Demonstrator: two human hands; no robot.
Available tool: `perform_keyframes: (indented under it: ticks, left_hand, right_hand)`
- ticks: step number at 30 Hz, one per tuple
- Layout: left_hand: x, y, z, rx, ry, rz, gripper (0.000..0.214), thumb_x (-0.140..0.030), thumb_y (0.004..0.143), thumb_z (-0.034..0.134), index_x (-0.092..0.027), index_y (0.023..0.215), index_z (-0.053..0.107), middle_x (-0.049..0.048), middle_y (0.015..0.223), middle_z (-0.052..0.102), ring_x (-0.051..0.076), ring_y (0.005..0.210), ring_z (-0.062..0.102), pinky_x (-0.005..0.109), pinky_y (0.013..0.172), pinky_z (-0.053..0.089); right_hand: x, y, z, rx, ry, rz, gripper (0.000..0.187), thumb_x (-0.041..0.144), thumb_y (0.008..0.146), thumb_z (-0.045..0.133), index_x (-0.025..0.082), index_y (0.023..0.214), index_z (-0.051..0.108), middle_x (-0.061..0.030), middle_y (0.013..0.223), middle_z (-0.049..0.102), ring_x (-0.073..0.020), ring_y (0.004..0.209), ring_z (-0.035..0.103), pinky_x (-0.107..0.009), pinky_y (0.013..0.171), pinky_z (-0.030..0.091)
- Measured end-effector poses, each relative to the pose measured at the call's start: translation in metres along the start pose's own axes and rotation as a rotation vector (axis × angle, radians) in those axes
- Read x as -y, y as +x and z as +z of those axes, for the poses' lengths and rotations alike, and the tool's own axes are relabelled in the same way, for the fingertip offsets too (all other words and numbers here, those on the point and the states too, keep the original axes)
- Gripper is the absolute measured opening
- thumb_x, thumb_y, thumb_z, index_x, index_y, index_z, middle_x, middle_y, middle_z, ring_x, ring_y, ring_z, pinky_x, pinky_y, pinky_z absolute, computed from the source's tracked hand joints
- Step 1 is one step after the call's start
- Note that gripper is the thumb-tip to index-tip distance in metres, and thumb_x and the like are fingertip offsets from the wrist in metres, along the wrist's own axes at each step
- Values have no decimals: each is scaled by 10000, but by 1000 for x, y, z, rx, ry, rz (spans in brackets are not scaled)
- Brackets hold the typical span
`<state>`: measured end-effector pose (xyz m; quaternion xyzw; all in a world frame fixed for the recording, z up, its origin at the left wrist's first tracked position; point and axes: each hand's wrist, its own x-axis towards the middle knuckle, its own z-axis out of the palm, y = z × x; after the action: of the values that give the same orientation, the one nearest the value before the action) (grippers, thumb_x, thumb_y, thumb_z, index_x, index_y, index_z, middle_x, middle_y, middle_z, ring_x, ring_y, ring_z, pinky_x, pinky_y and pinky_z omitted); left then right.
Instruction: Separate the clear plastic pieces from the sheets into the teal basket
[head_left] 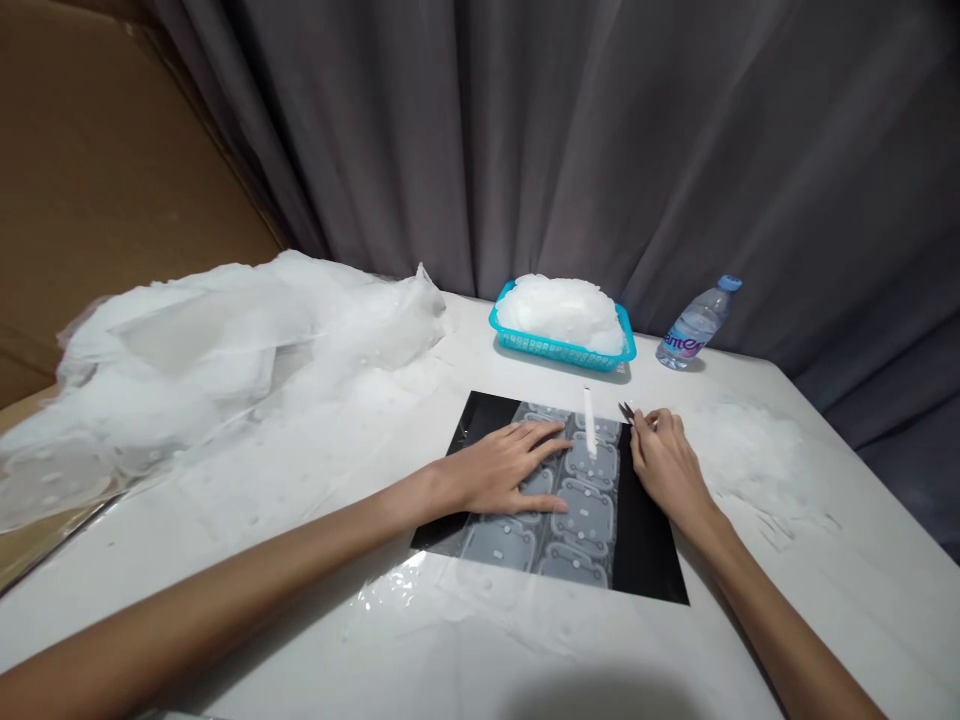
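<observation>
A translucent moulded sheet (581,510) with rows of rounded shapes lies on a black mat (649,545) on the white table. My left hand (510,468) rests flat on the sheet with its fingers stretched out. My right hand (664,462) sits at the sheet's right edge, fingers closed round small dark snips (625,410) whose tips point away from me. A thin white strip (590,421) lies on the sheet's far end, just left of the snips.
A turquoise basket (559,348) heaped with white pieces stands behind the mat, a water bottle (697,325) to its right. A big pile of translucent sheets (217,360) covers the table's left. Loose white scraps (750,455) lie right of my hand. Grey curtain behind.
</observation>
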<state>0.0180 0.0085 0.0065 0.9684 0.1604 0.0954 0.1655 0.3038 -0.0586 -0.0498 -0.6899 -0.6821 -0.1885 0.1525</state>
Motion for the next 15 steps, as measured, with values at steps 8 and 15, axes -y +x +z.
perform_keyframes:
  ticks: [8,15]
  left_hand:
    - [-20,-28,12,-37,88,-124,906,-773,979,423,-155,1635,328,225,1654,386,420,1510,394,606,1203,365]
    - [-49,-54,20,-62,151,-181,919,-736,987,441,-115,1647,292,252,1635,404,414,1497,418,589,1203,367]
  right_hand:
    - [12,15,-9,-63,168,60,453,403,1088,345,116,1275,641,-192,1084,586,-338,1029,550,-469,899,502]
    - [53,19,-20,98,631,42,374,477,1046,482,207,1240,655,-109,1036,644,-288,1000,617,-437,955,497]
